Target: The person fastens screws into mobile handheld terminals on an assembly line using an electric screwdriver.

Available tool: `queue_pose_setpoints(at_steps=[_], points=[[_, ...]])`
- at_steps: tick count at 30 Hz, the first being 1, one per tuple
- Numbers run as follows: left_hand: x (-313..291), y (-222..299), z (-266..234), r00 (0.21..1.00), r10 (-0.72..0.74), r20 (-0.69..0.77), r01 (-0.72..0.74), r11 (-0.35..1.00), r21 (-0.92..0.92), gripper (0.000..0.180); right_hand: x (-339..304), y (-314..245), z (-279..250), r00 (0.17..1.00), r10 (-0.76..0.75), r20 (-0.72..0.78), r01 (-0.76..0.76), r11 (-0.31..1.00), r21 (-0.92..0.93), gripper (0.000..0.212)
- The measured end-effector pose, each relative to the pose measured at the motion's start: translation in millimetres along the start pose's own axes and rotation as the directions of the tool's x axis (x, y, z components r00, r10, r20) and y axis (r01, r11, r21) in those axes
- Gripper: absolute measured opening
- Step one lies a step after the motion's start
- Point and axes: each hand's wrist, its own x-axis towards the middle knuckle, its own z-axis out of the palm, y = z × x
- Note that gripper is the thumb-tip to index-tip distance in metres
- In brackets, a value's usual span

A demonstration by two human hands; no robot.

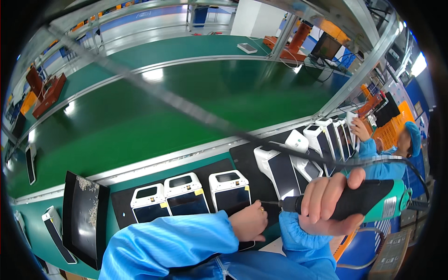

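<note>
In my right hand (331, 203) is a green-and-black electric screwdriver (380, 200), held level with its thin bit pointing left. My left hand (249, 221), with a ring on one finger, is closed right at the bit's tip; whatever its fingers pinch is too small to make out. Just beyond the left hand lies a white payment terminal (229, 186) with a dark screen and a yellow tab. Two similar terminals, one in the middle (184, 191) and one farther left (148, 200), rest beside it on a black mat (123, 207). My left sleeve covers their near ends.
A black tray (84, 233) with many small screws stands at left, beside another terminal (58, 233). Several terminals (280, 170) line the right side, near a co-worker's hand (359, 129). A green conveyor belt (186, 102) runs behind a metal rail. A blurred dark cable (186, 107) crosses the view.
</note>
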Motion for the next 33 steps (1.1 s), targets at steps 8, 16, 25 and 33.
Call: queue_pose_setpoints(at_steps=[8, 16, 25, 33], points=[[-2, -24, 19, 0.987, -0.001, -0.164, -0.017, 0.993, -0.113, 0.057, -2, -4, -9, 0.991, -0.101, 0.09, 0.095, 0.993, 0.067, 0.048], [-17, -164, -75, 0.929, -0.044, -0.366, 0.177, 0.923, 0.34, 0.044, 9, -16, -20, 0.996, -0.089, 0.005, 0.089, 0.996, -0.005, 0.052], [-164, -246, -103, 0.804, -0.544, -0.242, 0.591, 0.681, 0.432, 0.03, 0, 10, -22, 0.99, 0.127, 0.052, -0.131, 0.988, 0.086, 0.043], [-200, -173, -112, 0.541, -0.683, -0.49, 0.809, 0.582, 0.082, 0.021, -10, 14, -14, 0.976, 0.199, 0.085, -0.194, 0.979, -0.061, 0.054]])
